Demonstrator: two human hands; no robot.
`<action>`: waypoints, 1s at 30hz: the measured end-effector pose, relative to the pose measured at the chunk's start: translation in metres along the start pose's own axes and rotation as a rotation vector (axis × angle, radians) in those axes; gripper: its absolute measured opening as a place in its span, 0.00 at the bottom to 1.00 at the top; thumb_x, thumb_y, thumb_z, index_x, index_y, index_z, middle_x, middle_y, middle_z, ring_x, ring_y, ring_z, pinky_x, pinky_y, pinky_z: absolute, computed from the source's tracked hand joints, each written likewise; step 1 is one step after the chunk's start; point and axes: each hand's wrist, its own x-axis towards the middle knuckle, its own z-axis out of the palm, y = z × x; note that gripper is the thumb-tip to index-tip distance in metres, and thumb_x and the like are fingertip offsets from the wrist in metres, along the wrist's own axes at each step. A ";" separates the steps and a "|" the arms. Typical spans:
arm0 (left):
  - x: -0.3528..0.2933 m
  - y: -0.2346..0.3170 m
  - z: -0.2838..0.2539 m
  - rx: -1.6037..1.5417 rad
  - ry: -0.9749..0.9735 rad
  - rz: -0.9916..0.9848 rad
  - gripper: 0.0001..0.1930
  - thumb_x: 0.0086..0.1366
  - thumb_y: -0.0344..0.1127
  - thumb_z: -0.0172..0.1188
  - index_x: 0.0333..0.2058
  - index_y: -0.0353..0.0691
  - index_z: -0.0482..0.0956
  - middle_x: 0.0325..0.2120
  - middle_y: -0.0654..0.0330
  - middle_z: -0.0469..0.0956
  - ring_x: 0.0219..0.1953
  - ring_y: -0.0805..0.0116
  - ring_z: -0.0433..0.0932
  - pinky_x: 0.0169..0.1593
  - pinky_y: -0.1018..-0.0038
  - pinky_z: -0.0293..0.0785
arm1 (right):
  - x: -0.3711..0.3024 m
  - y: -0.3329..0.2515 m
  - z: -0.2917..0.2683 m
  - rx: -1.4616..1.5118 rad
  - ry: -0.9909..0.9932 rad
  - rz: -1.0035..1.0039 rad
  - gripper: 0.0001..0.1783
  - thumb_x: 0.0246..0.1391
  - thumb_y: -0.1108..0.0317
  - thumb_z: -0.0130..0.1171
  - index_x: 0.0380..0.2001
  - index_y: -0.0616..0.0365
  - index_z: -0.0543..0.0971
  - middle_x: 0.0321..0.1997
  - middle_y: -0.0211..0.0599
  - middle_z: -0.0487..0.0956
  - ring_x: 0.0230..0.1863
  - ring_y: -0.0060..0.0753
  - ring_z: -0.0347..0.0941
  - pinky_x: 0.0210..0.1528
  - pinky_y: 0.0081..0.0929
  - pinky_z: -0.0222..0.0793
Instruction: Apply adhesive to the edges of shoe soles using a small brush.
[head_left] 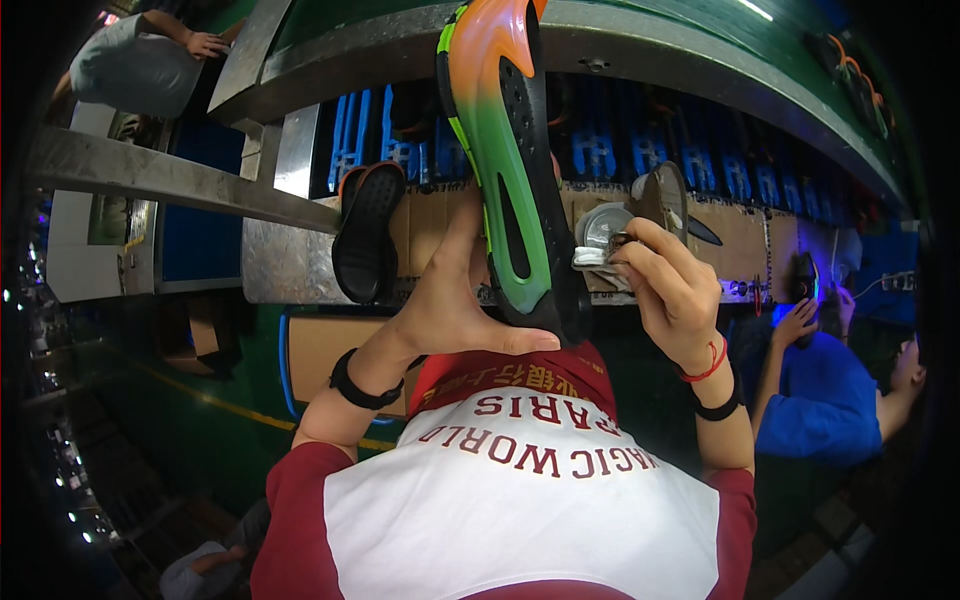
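Note:
My left hand (pixel 455 295) is wrapped round a shoe sole, thumb across its lower end. The sole (pixel 503 165) stands on end, orange at the top fading to green, with a black side and a yellow-green edge. Just right of it, my right hand (pixel 675 285) is closed in a pinch. Something small and dark shows at its fingertips, beside a small white piece (pixel 592 257); I cannot make out what is gripped. Behind these fingers sits a round, pale dish (pixel 603 222). A black sole (pixel 368 235) with an orange rim lies on the bench to the left.
The cardboard-covered metal bench (pixel 740 240) runs across in front of me. A grey-brown shoe-shaped piece (pixel 660 195) lies behind the dish. Beyond is a row of blue holders (pixel 595 155) under a metal rail (pixel 640 45). A co-worker in blue (pixel 825 400) works at the right.

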 end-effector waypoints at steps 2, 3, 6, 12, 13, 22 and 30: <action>0.001 0.000 0.000 0.015 -0.001 0.027 0.64 0.39 0.33 0.80 0.67 0.36 0.40 0.64 0.54 0.52 0.66 0.63 0.54 0.67 0.68 0.54 | 0.000 0.000 0.000 -0.012 0.029 0.008 0.10 0.43 0.80 0.64 0.32 0.63 0.78 0.38 0.44 0.78 0.28 0.41 0.77 0.27 0.28 0.72; 0.002 0.001 0.000 0.030 -0.002 0.053 0.64 0.38 0.33 0.80 0.67 0.36 0.40 0.64 0.54 0.52 0.66 0.63 0.54 0.67 0.68 0.54 | 0.000 0.000 0.000 -0.011 0.029 0.008 0.10 0.43 0.80 0.64 0.32 0.63 0.78 0.38 0.44 0.78 0.28 0.41 0.77 0.27 0.28 0.72; 0.001 0.000 0.000 0.045 -0.008 0.067 0.64 0.38 0.34 0.80 0.67 0.35 0.41 0.63 0.54 0.53 0.65 0.63 0.55 0.66 0.68 0.55 | 0.000 0.000 0.000 -0.015 0.048 0.015 0.10 0.43 0.81 0.64 0.31 0.63 0.78 0.38 0.45 0.78 0.28 0.41 0.77 0.27 0.28 0.72; -0.001 0.000 0.000 0.071 -0.025 0.077 0.64 0.38 0.35 0.81 0.67 0.35 0.41 0.61 0.55 0.55 0.64 0.64 0.57 0.66 0.68 0.57 | 0.001 0.001 0.000 -0.017 0.077 0.009 0.09 0.43 0.82 0.64 0.31 0.64 0.78 0.38 0.47 0.78 0.28 0.42 0.78 0.28 0.28 0.73; -0.002 0.000 0.001 0.072 -0.025 0.078 0.64 0.38 0.35 0.81 0.67 0.35 0.41 0.61 0.55 0.55 0.64 0.64 0.57 0.66 0.68 0.57 | 0.001 0.001 0.000 -0.012 0.085 0.013 0.09 0.43 0.82 0.64 0.31 0.65 0.78 0.38 0.47 0.78 0.28 0.42 0.78 0.28 0.27 0.73; -0.007 -0.002 0.006 -0.058 0.004 -0.010 0.65 0.37 0.35 0.81 0.67 0.35 0.40 0.60 0.56 0.56 0.63 0.64 0.58 0.65 0.68 0.58 | 0.001 0.000 -0.001 0.003 0.115 0.027 0.09 0.43 0.83 0.63 0.31 0.65 0.78 0.38 0.46 0.78 0.27 0.40 0.77 0.28 0.25 0.72; -0.020 -0.016 0.006 0.515 -0.112 0.211 0.60 0.39 0.43 0.80 0.66 0.37 0.48 0.60 0.49 0.62 0.62 0.57 0.64 0.66 0.62 0.57 | -0.004 -0.008 -0.016 0.093 0.218 0.131 0.08 0.46 0.83 0.62 0.32 0.67 0.78 0.37 0.45 0.79 0.28 0.32 0.76 0.30 0.19 0.69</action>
